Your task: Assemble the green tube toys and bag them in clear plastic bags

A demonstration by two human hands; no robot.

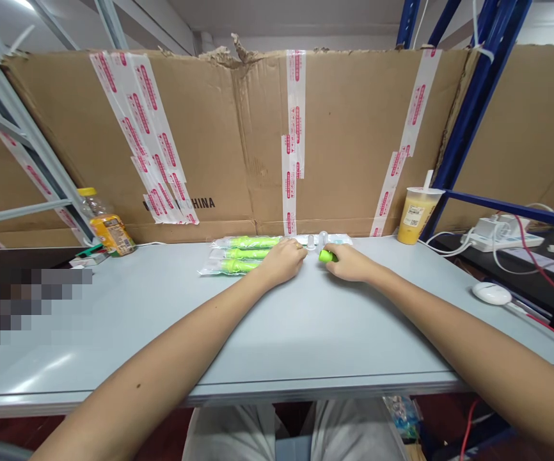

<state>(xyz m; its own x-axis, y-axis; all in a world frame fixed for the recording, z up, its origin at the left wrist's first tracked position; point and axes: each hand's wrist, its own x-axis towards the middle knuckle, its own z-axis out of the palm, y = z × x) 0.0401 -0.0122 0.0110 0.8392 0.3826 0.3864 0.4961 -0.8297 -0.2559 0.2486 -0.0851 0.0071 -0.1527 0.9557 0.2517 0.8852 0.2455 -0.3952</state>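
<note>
My right hand (350,264) is closed around a short bright green cylindrical piece (326,256); most of it is covered by the fingers. Just beyond its fingertips stand small clear plastic pieces (322,239), one of them cup-like. My left hand (286,258) is closed, its fingers curled and turned away, so whatever it grips is hidden. Beside that hand, several green tube-shaped items (241,254) lie in clear plastic wrappers, side by side; the left wrist partly covers their right ends. Behind both hands lies a flat clear wrapper (339,239).
Taped cardboard (354,128) walls off the back of the grey table (306,333). A drink cup with a straw (416,214) stands back right, near a power strip (502,238), cables and a white mouse (492,293). A yellow-capped bottle (109,227) leans at the back left.
</note>
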